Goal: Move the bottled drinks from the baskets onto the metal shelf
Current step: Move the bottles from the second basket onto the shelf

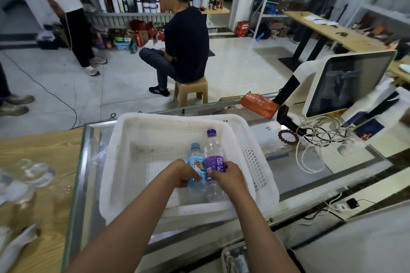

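Two hands (184, 173) (228, 175) grip two bottles (196, 162) (214, 157); one basket (137, 122), maybe two.

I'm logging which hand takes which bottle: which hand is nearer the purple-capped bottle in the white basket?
Right. The right hand grips the purple-capped bottle at its label; the left hand is one bottle over, holding the blue-capped bottle beside it.

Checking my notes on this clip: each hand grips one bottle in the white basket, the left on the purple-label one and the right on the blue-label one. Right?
Swapped. The head view shows the left hand gripping the blue-label bottle and the right hand gripping the purple-label bottle, both in the white basket.
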